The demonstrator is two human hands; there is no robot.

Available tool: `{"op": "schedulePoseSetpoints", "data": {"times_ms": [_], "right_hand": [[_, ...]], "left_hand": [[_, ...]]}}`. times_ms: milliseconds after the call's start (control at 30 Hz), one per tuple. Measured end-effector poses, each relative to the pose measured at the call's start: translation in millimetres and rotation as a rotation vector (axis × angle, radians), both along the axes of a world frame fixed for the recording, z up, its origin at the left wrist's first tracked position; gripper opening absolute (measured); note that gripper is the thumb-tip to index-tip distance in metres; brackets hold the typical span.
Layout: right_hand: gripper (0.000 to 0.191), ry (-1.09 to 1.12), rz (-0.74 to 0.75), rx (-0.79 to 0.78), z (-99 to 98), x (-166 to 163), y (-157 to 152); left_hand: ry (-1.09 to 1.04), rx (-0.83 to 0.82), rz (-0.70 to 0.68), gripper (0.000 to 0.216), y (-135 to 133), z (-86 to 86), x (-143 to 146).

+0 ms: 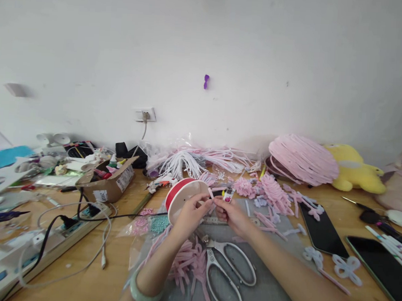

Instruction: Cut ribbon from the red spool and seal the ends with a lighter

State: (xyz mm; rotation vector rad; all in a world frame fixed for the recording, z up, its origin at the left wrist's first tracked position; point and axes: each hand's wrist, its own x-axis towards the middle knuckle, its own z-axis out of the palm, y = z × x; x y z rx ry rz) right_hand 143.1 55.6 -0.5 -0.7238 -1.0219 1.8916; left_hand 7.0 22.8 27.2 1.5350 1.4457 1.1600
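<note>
My left hand (191, 213) is closed in a pinch on a thin pink pipe-cleaner piece (211, 193), right in front of a red-and-white spool (181, 195). My right hand (231, 215) is closed too, its fingers meeting the left hand's at the same pink piece. A small white-and-pink tube (228, 195) stands just beyond the right fingers. White-handled scissors (226, 271) lie on the grey mat (268, 289) under my forearms, beside a heap of cut pink pieces (188, 262).
Pink and lilac pipe-cleaner shapes (276, 197) lie scattered at centre right, with two dark tablets (323, 231) beyond them. A pink coil stack (303, 158) and a yellow plush (353, 169) sit by the wall. A cardboard box (110, 184), power strip (47, 246) and cables crowd the left.
</note>
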Motion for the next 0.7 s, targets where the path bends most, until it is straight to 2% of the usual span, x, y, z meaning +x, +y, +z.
{"op": "schedulePoseSetpoints", "data": {"times_ms": [100, 267, 533, 633, 700], "right_hand": [[0.031, -0.027, 0.024, 0.009, 0.0, -2.1, -4.3], [0.032, -0.054, 0.034, 0.004, -1.5, -2.7, -3.3], [0.042, -0.283, -0.073, -0.074, -8.9, -4.6, 5.1], [0.041, -0.183, -0.032, -0.098, -4.2, -0.8, 4.9], [0.05, -0.111, 0.043, -0.142, -1.1, 2.7, 5.1]], "left_hand": [[-0.043, 0.036, -0.017, 0.027, 1.1, -5.1, -0.3], [-0.136, 0.003, 0.062, 0.026, 0.5, -2.0, 2.5], [-0.254, 0.013, 0.04, 0.023, -2.2, 4.7, 9.1], [-0.263, 0.013, 0.055, 0.019, -3.0, 5.9, 9.8], [-0.282, -0.009, 0.051, 0.019, -4.1, 7.7, 10.8]]}}
